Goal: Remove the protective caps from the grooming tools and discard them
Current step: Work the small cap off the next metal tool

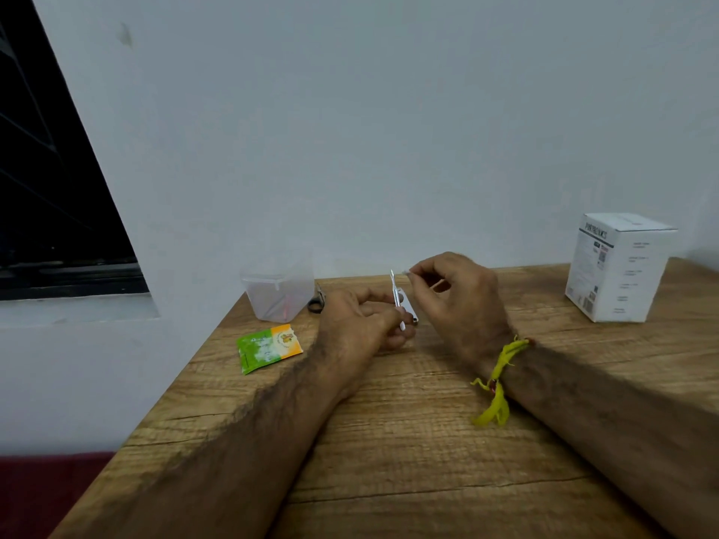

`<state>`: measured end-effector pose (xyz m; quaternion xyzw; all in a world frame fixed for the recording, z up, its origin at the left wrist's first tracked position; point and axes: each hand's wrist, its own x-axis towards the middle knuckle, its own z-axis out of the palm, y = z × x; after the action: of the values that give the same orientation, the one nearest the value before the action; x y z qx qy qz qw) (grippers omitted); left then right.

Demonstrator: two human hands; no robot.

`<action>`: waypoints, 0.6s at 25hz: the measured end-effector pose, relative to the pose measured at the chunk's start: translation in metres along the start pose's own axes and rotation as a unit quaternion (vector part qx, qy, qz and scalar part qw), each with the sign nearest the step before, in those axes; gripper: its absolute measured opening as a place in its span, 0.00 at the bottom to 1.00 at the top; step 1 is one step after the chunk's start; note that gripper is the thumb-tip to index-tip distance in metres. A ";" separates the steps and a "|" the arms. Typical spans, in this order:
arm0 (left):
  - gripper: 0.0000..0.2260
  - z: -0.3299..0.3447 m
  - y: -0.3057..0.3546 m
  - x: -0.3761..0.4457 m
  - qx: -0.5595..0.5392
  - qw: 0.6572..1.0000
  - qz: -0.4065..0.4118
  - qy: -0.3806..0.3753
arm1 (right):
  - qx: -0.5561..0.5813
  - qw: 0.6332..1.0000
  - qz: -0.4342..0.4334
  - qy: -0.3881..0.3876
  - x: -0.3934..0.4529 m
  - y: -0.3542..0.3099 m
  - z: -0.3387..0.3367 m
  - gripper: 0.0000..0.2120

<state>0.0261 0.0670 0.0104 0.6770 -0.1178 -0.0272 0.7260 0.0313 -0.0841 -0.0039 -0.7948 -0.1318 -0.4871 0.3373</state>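
Left hand (360, 319) grips a slim metal grooming tool (397, 299) upright above the wooden counter (408, 441), tip pointing up. Right hand (455, 297), a yellow thread (498, 379) tied at its wrist, pinches a small clear cap (405, 271) just beside the tool's tip. Behind the left hand: a clear plastic container (278, 287) near the wall. A green-and-orange sachet (268, 348) lies to the left; a white box (618, 266) stands far right.

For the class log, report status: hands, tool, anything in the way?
Left hand grips metal tool upright. Right hand pinches small clear cap just off its tip. Nothing in the way; plastic tub stands left.
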 end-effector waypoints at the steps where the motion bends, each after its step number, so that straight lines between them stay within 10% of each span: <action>1: 0.07 -0.001 -0.001 0.001 0.019 1.000 0.005 -0.012 | -0.015 0.999 -0.024 -0.018 -0.001 0.000 0.001 0.01; 15: 0.11 -0.003 -0.006 0.005 0.050 0.997 0.033 -0.041 | -0.121 0.984 -0.116 -0.060 0.004 0.005 0.002 0.07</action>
<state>0.0317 0.0682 0.0050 0.7065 -0.1714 -0.0252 0.6862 0.0372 -0.0866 -0.0034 -0.8367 -0.1833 -0.4869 0.1712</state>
